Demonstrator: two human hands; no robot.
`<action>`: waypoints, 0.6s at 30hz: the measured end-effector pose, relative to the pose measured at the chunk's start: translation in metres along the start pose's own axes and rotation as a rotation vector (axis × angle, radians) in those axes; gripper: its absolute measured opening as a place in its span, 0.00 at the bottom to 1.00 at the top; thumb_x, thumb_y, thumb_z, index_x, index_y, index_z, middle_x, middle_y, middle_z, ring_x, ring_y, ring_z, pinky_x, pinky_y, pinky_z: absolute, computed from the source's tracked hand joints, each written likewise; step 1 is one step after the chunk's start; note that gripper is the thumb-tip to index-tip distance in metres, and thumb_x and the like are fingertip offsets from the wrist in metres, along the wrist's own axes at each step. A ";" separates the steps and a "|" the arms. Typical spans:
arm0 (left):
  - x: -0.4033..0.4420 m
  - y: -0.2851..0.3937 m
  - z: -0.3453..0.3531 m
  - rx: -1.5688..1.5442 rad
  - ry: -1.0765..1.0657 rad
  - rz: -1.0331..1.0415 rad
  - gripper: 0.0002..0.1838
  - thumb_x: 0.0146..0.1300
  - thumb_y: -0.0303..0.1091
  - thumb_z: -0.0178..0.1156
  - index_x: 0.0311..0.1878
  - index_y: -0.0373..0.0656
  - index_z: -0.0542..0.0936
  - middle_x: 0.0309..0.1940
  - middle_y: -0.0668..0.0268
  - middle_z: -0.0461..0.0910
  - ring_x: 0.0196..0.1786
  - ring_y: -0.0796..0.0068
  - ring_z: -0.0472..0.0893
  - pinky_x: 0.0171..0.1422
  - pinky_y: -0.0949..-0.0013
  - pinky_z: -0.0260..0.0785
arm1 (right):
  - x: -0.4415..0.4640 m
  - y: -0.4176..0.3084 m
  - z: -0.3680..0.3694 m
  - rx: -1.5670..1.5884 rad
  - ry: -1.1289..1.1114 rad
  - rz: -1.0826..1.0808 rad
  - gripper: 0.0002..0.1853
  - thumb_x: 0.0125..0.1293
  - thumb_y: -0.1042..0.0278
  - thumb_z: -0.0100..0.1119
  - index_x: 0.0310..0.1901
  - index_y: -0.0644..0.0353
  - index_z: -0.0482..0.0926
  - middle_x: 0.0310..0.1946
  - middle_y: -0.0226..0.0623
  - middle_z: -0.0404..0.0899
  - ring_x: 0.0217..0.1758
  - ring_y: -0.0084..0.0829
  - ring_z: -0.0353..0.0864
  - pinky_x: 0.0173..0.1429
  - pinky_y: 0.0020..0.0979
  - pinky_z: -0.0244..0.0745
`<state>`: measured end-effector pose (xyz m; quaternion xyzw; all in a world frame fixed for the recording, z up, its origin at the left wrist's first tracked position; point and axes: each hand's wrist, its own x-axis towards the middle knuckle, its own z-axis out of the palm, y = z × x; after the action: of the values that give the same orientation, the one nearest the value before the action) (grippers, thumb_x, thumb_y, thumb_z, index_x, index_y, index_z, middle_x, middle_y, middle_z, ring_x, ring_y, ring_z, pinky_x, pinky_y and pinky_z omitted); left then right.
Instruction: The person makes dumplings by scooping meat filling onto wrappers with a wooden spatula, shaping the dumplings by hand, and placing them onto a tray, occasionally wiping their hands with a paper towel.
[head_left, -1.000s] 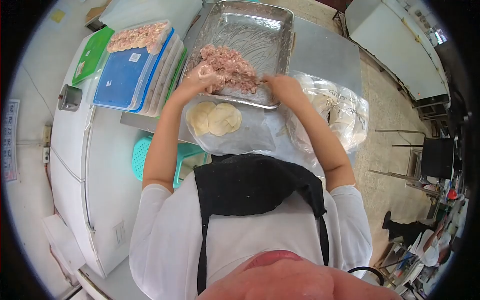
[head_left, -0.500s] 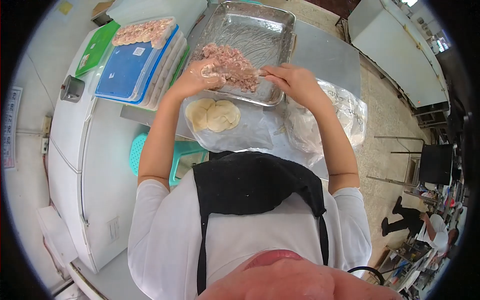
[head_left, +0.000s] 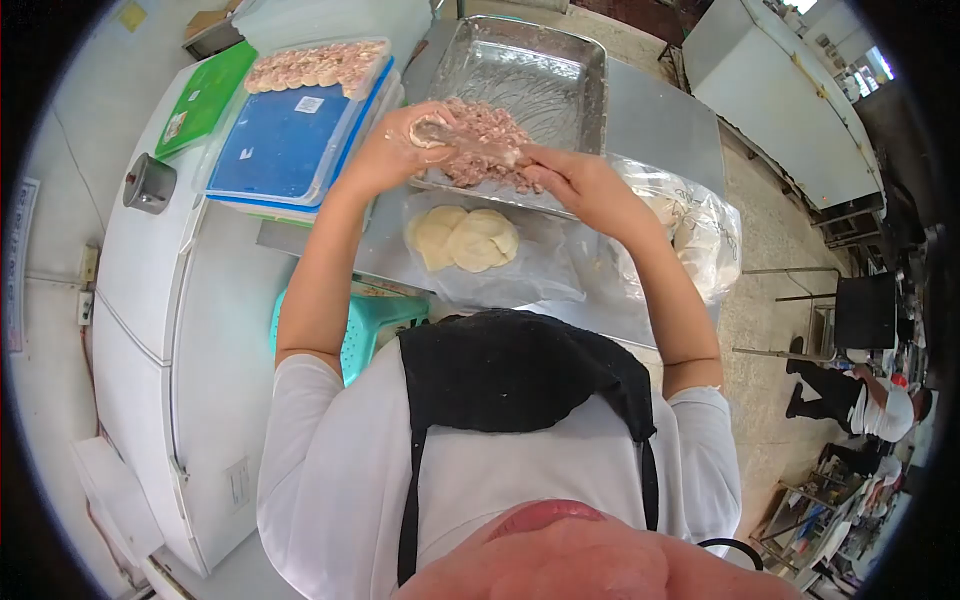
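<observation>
My left hand is cupped over the near left edge of the metal tray, fingers curled round a pale dough wrapper. My right hand grips the handle of a flat metal spreader, whose blade reaches left to the wrapper in my left palm. Below the tool, pink minced meat lies heaped in the tray. Round dough wrappers overlap on a plastic sheet just in front of the tray. How much filling is on the held wrapper cannot be made out.
On the left, lidded containers are stacked on a white freezer, with rows of filled dumplings on top. A metal pot stands near them. A bag of wrappers lies at right. A green stool is below; another person is far right.
The spreader's blade has moved left into my left palm, over the wrapper. The whole view has shifted slightly, so the tray and wrappers appear further right.
</observation>
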<state>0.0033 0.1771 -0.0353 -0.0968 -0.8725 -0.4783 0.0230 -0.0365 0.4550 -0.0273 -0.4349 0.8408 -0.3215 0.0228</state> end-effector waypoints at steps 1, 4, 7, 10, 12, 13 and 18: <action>-0.003 -0.004 -0.011 0.078 0.021 -0.032 0.18 0.54 0.30 0.68 0.48 0.45 0.77 0.34 0.72 0.79 0.33 0.86 0.75 0.33 0.78 0.68 | 0.005 -0.001 0.005 0.064 0.009 0.019 0.18 0.69 0.61 0.53 0.54 0.63 0.77 0.44 0.46 0.82 0.46 0.37 0.82 0.50 0.32 0.74; -0.020 -0.016 -0.059 -0.095 0.030 -0.039 0.18 0.51 0.33 0.70 0.44 0.41 0.78 0.34 0.70 0.79 0.35 0.81 0.74 0.40 0.73 0.69 | 0.007 -0.003 0.018 0.268 0.087 0.102 0.19 0.70 0.61 0.53 0.55 0.64 0.76 0.38 0.38 0.83 0.39 0.28 0.81 0.44 0.28 0.74; -0.034 -0.029 -0.115 0.056 0.114 0.015 0.19 0.50 0.33 0.70 0.46 0.41 0.77 0.36 0.69 0.79 0.37 0.80 0.76 0.42 0.73 0.70 | 0.007 -0.015 0.035 0.406 0.183 0.311 0.18 0.69 0.59 0.56 0.53 0.64 0.79 0.32 0.32 0.82 0.31 0.21 0.75 0.39 0.25 0.72; -0.027 -0.092 -0.173 0.117 -0.001 -0.059 0.23 0.51 0.29 0.70 0.51 0.42 0.75 0.42 0.68 0.78 0.44 0.78 0.77 0.51 0.72 0.71 | 0.006 -0.014 0.058 0.629 0.253 0.449 0.19 0.70 0.58 0.56 0.53 0.64 0.79 0.25 0.22 0.74 0.26 0.14 0.67 0.30 0.19 0.64; -0.024 -0.115 -0.187 0.287 0.050 0.009 0.23 0.52 0.31 0.68 0.52 0.41 0.75 0.40 0.65 0.79 0.41 0.76 0.78 0.49 0.71 0.71 | 0.004 -0.017 0.075 0.689 0.286 0.500 0.19 0.69 0.58 0.56 0.53 0.63 0.79 0.23 0.20 0.70 0.24 0.13 0.64 0.28 0.18 0.60; -0.021 -0.123 -0.193 0.455 0.110 0.077 0.23 0.53 0.32 0.67 0.52 0.40 0.74 0.37 0.62 0.80 0.38 0.74 0.78 0.47 0.70 0.71 | 0.003 -0.019 0.082 0.749 0.314 0.545 0.19 0.69 0.58 0.56 0.54 0.62 0.79 0.22 0.18 0.67 0.22 0.11 0.61 0.25 0.16 0.56; 0.014 -0.131 -0.185 0.395 0.158 0.129 0.34 0.53 0.32 0.66 0.64 0.42 0.66 0.36 0.58 0.79 0.39 0.67 0.79 0.46 0.66 0.72 | -0.004 -0.031 0.101 0.689 0.367 0.643 0.19 0.69 0.59 0.56 0.56 0.61 0.77 0.21 0.18 0.65 0.20 0.11 0.59 0.22 0.16 0.52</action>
<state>-0.0452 -0.0447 -0.0423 -0.1083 -0.9367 -0.3017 0.1406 0.0205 0.3923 -0.0908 -0.0577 0.7675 -0.6280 0.1148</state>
